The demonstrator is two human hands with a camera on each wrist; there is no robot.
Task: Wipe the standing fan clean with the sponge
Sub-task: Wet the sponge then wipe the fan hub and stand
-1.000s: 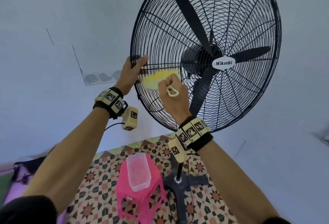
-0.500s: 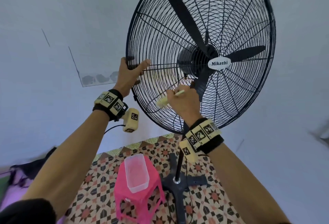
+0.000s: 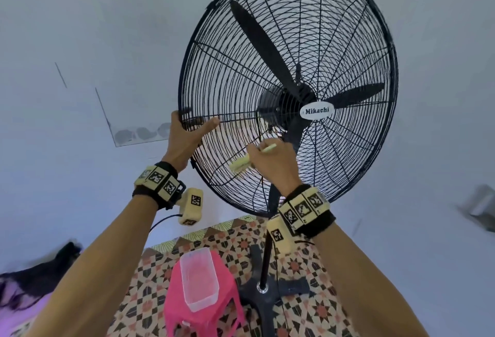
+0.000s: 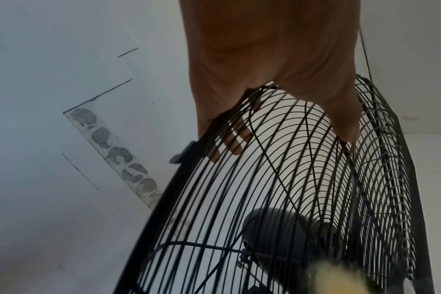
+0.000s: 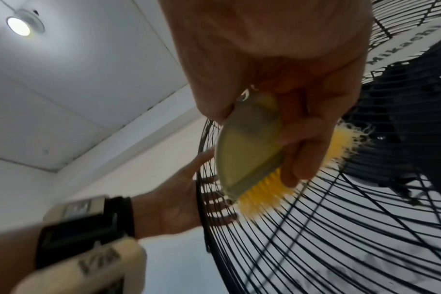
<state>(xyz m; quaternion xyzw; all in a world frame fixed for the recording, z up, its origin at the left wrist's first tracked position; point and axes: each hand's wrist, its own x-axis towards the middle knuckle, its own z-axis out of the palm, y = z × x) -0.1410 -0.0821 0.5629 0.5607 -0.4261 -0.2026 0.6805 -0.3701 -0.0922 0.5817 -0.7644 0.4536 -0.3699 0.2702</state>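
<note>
Standing fan (image 3: 348, 28), black, with a large round wire cage, fills the upper right of the head view and tilts back toward a plain pale wall (image 3: 80, 28). Three black blades sit inside the cage, and a white oval badge (image 3: 317, 111) at the hub reads "Mikachi". Open wall lies to the left of the cage rim and to its right. A thin black pole (image 3: 265, 261) runs down from the head to a dark cross-shaped base (image 3: 289, 287) on a patterned tiled floor (image 3: 308, 307).

Just left of the base stands a pink plastic stool (image 3: 174, 307). A clear rectangular container (image 3: 199, 277) rests on its seat; whether anything is in it cannot be told.

At the cage's left edge, the left hand (image 3: 184, 140) grips the rim, thumb stretched across the front wires and fingers curled behind them, as the left wrist view shows.

The right hand (image 3: 273, 161) is against the lower left part of the front grille, below the hub. Its fingers and thumb are wrapped around the sponge (image 5: 249, 147), which shows as a pale yellow-green oval-backed scrubber with bright yellow bristles. The bristles press against the cage wires, seen in the right wrist view. Both wrists wear black bands carrying cream blocks with black-and-white markers.
</note>
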